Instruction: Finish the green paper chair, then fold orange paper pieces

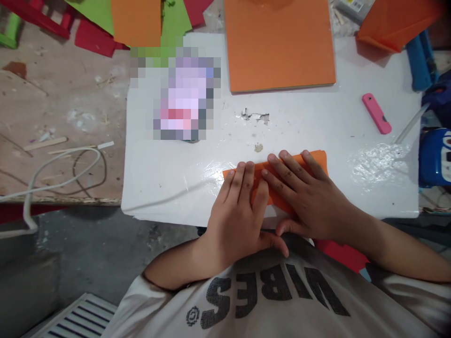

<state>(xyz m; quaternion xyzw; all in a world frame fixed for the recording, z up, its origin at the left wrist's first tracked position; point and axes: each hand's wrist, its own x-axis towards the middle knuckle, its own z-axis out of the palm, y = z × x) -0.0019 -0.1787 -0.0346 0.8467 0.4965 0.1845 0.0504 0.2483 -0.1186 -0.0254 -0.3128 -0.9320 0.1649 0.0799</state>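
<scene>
A folded piece of orange paper (pixel 320 162) lies near the front edge of the white board (pixel 169 188). Flat on its left part rests my left hand (pixel 243 211), fingers stretched forward and thumb pointing right. My right hand (pixel 306 197) presses on the middle and right part with its fingers spread, its thumb near the board's front edge. The two hands are close together but apart at the fingertips. Much of the paper is hidden under them.
Behind are a stack of orange sheets (pixel 282 47) and a blurred phone (pixel 186 94). A pink cutter (pixel 376 113) lies right, near a blue object (pixel 435 157). Green and red papers are at the back left. A white cable (pixel 31 188) and thin sticks lie left.
</scene>
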